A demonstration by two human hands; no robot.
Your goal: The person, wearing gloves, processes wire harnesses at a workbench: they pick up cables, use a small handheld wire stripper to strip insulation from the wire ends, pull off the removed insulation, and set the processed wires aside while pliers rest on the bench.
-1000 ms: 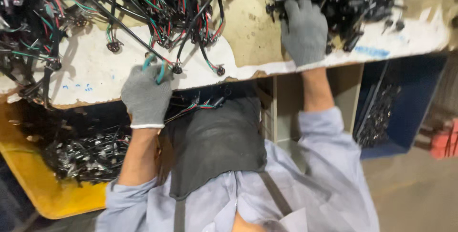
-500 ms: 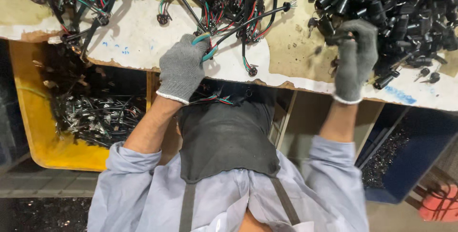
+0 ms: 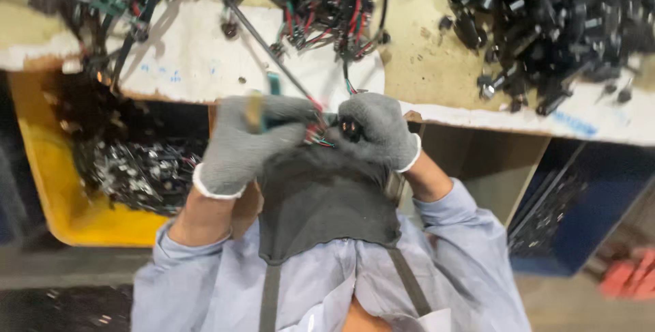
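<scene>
A yellow plastic bin (image 3: 48, 189) at far left holds tangled dark parts. The left hand (image 3: 249, 142), in a fuzzy grey knit glove, is curled shut around thin coloured wires (image 3: 315, 134), blurred. Touching it, the gloved right hand (image 3: 379, 131) pinches a small black connector (image 3: 351, 129) just below the scuffed white bench edge (image 3: 184, 66). Glossy black connectors (image 3: 546, 25) heap at right

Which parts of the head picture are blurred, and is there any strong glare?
Head view: the left hand is smeared by motion blur; the right hand and the black connector it holds are somewhat sharper; the wire bundles on top are soft; no strong glare, even light on the table.
</scene>
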